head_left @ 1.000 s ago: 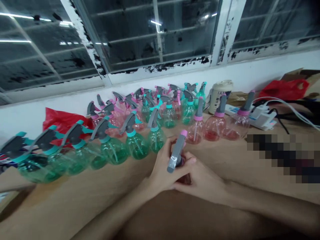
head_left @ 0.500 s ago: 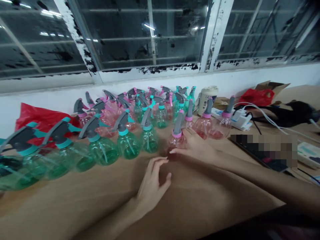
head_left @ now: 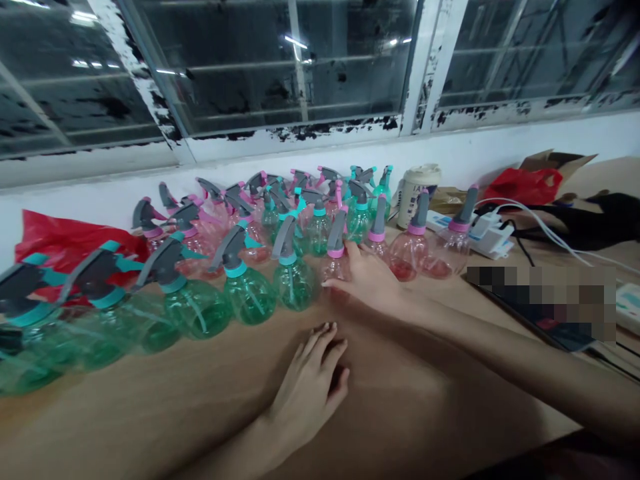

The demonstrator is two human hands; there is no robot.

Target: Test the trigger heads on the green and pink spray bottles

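My right hand is closed around the lower body of a pink spray bottle, which stands upright on the table with a grey trigger head and pink collar. Just left of it is a green spray bottle with a turquoise collar, at the end of a front row of green bottles. Nearer to me, my left hand hovers over or rests on the tabletop, fingers loosely curved and apart, holding nothing. Three more pink bottles stand to the right of my right hand.
Several pink and green spray bottles crowd behind the front row, against the wall. A red plastic bag lies at left. On the right are a paper cup, a power strip with chargers, a dark phone-like device and another red bag.
My right hand has shifted left with the pink bottle, closer to the green row. My left hand has lowered slightly towards me, its fingers a little more closed together.
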